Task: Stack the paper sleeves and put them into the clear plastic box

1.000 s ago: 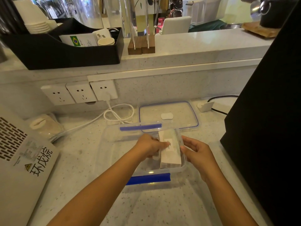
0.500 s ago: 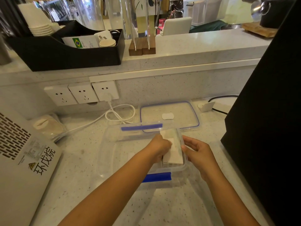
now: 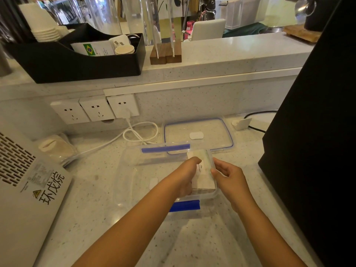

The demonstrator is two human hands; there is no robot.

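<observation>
most of the job looks done: we have the stack of paper sleeves, flat matte white card, inside the clear plastic box at its right end. our left hand presses the stack; our right hand, fingers curled, steadies the wall. glossy lid lies behind on the speckled surface

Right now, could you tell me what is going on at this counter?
A person is packing a stack of paper sleeves into the clear plastic box on the counter. The stack sits at the box's right end. The left hand reaches into the box and presses against the stack's left side, while the right hand steadies the box's right wall from outside. The box's lid lies off, flat on the counter just behind it.
</observation>
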